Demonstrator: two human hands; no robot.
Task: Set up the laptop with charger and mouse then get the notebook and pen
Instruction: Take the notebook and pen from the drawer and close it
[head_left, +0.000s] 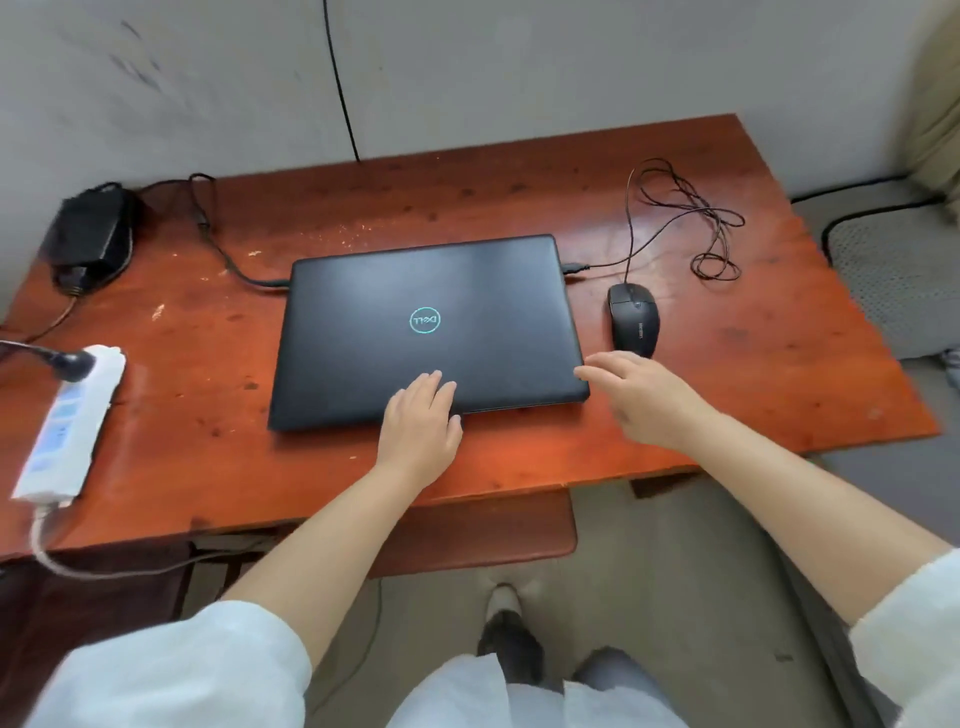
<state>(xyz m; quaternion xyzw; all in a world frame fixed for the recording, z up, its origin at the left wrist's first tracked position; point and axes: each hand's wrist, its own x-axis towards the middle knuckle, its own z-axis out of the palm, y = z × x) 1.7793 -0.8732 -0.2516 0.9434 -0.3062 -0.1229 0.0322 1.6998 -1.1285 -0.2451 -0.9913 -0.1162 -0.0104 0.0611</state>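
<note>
A closed black laptop (431, 327) lies in the middle of the reddish wooden table (753, 338). My left hand (421, 415) rests flat on the lid at its near edge, fingers together, holding nothing. My right hand (639, 395) hovers at the laptop's near right corner, fingers spread, just in front of the black wired mouse (634, 319). The mouse cable (685, 223) loops behind it and plugs into the laptop's right side. A charger cable (218, 249) enters the laptop's left side from the black charger brick (93, 234). No notebook or pen is in view.
A white power strip (67, 426) with a black plug in it lies at the table's left edge. A wall runs close behind the table. A low brown bench (478, 535) sits under the front edge. A grey cushion (893, 275) lies to the right.
</note>
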